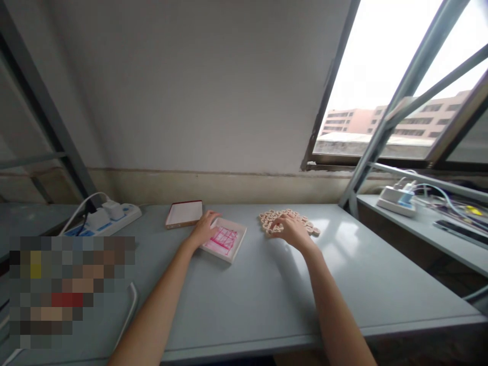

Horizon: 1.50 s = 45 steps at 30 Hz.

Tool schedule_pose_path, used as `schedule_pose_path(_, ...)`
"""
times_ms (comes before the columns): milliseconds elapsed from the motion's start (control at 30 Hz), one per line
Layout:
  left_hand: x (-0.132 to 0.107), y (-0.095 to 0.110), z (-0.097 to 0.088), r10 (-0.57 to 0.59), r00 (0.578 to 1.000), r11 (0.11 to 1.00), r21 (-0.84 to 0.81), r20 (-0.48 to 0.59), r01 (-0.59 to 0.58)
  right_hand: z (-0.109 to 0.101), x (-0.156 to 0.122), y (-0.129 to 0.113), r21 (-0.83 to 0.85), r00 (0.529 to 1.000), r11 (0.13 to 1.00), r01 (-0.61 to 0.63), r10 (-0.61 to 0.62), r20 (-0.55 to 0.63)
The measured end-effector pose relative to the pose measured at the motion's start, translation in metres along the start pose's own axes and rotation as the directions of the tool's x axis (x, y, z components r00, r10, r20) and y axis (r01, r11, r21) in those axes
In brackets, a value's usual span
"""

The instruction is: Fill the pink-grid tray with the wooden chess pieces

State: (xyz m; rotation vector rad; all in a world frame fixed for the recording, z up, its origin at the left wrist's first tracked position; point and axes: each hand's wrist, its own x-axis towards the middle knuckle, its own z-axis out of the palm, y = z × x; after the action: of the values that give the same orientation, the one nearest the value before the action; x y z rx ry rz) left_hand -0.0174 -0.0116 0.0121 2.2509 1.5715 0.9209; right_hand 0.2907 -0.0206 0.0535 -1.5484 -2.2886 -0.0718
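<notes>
My left hand point(206, 230) is at the left side of a shallow white box point(239, 243), its fingers and thumb round the rim. Inside the box show bright pink lines drawn or laid in a grid on a pale base. My right hand point(293, 230) hovers at the front of a pile of small round wooden pieces point(284, 212), palm down. Its fingers are bent, with a gap between thumb and forefinger, and I see nothing held there. Marks on the pieces are too small to read.
Behind my left hand lies a shallow lid point(185, 213) with a reddish-brown edge. A white power strip point(124, 219) with plugs and cables stands at the left. Metal posts point(366, 157) rise by the window. Another power strip point(396, 200) sits on the right-hand table.
</notes>
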Motion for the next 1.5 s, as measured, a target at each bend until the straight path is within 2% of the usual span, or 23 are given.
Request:
schedule_pose_path(67, 0.001, -0.002, 0.001, -0.009, 1.000, 0.999, -0.045, 0.019, 0.010, 0.004, -0.001, 0.012, 0.028, 0.998, 1.000, 0.011, -0.012, 0.060)
schedule_pose_path(133, 0.002, -0.002, 0.000, -0.026, 0.999, 0.996, -0.088, 0.024, 0.028, 0.007, -0.001, 0.017, 0.039, 0.997, 0.999, 0.010, -0.013, 0.070)
schedule_pose_path(400, 0.002, 0.003, -0.003, -0.093, 0.995, 0.992, -0.084, 0.023, 0.095, 0.012, 0.000, 0.001, 0.095, 0.996, 0.994, 0.055, -0.061, 0.063)
schedule_pose_path(633, 0.002, 0.010, 0.006, -0.095, 0.987, 0.967, -0.223, 0.126, 0.121, 0.008, 0.001, -0.006, 0.037, 0.984, 0.989, 0.143, -0.138, -0.110)
schedule_pose_path(767, 0.001, 0.013, 0.006, -0.090, 0.981, 0.953, -0.270, 0.174, 0.135, 0.013, 0.000, -0.005, -0.035, 0.988, 0.995, 0.097, -0.100, -0.118)
schedule_pose_path(933, 0.001, 0.016, 0.004, -0.107, 0.974, 0.946, -0.281, 0.201, 0.162, 0.021, -0.001, -0.007, -0.095, 0.996, 0.994, 0.050, -0.056, -0.064)
schedule_pose_path(1033, 0.001, 0.016, 0.004, -0.107, 0.964, 0.931, -0.316, 0.244, 0.183, 0.017, 0.000, -0.007, -0.010, 0.997, 0.998, 0.069, -0.069, -0.043)
schedule_pose_path(1167, 0.000, 0.020, 0.006, -0.088, 0.941, 0.910, -0.359, 0.328, 0.210, 0.003, 0.002, -0.007, 0.238, 0.997, 0.968, 0.077, -0.070, -0.038)
schedule_pose_path(1300, 0.000, 0.031, 0.008, -0.025, 0.919, 0.893, -0.404, 0.394, 0.198, 0.000, 0.004, -0.027, 0.386, 0.986, 0.908, 0.164, -0.145, -0.078)
schedule_pose_path(1433, 0.001, 0.036, 0.007, 0.023, 0.881, 0.882, -0.424, 0.473, 0.204, 0.016, 0.002, -0.063, 0.316, 0.945, 0.891, 0.326, -0.322, -0.066)
schedule_pose_path(1500, 0.002, 0.034, 0.006, 0.023, 0.874, 0.880, -0.425, 0.486, 0.213, 0.026, -0.001, -0.078, 0.266, 0.927, 0.890, 0.371, -0.370, -0.056)
